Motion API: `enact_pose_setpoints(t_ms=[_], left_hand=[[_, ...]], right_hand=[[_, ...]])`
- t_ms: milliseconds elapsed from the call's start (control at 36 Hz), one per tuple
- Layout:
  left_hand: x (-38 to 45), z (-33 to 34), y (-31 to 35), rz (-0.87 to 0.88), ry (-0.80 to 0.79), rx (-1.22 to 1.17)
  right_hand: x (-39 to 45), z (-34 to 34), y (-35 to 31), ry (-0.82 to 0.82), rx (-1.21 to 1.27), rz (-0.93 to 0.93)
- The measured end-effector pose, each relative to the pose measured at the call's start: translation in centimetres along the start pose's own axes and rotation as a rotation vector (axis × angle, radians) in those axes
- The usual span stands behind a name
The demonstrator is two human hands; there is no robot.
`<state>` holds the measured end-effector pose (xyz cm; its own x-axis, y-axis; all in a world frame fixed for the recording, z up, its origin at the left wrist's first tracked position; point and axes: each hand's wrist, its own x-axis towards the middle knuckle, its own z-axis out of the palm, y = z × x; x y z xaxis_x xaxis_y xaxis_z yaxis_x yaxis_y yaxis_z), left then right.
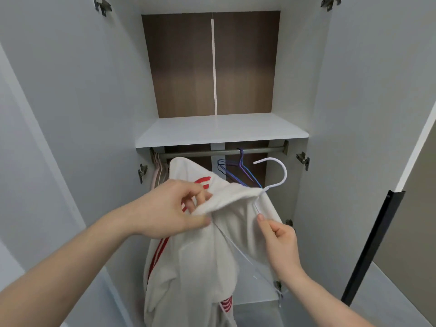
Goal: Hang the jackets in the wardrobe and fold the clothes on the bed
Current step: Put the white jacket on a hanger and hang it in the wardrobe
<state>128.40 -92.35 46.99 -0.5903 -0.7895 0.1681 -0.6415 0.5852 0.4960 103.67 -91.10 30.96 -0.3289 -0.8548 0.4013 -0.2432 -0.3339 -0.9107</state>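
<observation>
Risk: your left hand pinches the cream red-striped fleece jacket; your right hand grips the thin white wire hanger. Loosen either and the jacket slides off before reaching the far metal rail.

left hand: bare, no rings | right hand: bare | forearms: bare, no sleeves in view

Metal door hinges flank the opening; a black handle strip edges the right-hand door.
</observation>
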Motion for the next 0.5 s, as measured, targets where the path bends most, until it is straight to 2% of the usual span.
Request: enact_pose_setpoints(t_ms=[56,111,167,250,306,389,500], left_hand=[[0.1,-0.3,-0.4,-0.053,-0.014,0.053],[0.7,-0.6,-0.7,-0.034,0.143,0.113],[1.6,-0.9,-1.1,0.056,0.286,0.324],[3.2,-0.9,-2.5,0.142,0.238,0.537],[4.0,-0.6,-2.9,0.138,0.201,0.544],[5.0,-0.6,-3.7,0.149,0.264,0.505],[6.1,-1.2,-4.0,0.121,0.339,0.438]], right_hand=[[0.2,-0.1,-0.7,-0.018,0.001,-0.052],[0.3,-0.1,-1.5,-0.050,-0.001,-0.105],[0.4,0.0,-2.2,-0.075,-0.015,-0.145],[0.5,0.1,-3.2,-0.093,-0.021,-0.182],[0.6,0.0,-3.4,-0.085,-0.019,-0.184],[0.7,-0.5,-3.3,-0.067,-0.034,-0.176],[0.8,-2.0,-3.0,0.022,-0.123,-0.311]])
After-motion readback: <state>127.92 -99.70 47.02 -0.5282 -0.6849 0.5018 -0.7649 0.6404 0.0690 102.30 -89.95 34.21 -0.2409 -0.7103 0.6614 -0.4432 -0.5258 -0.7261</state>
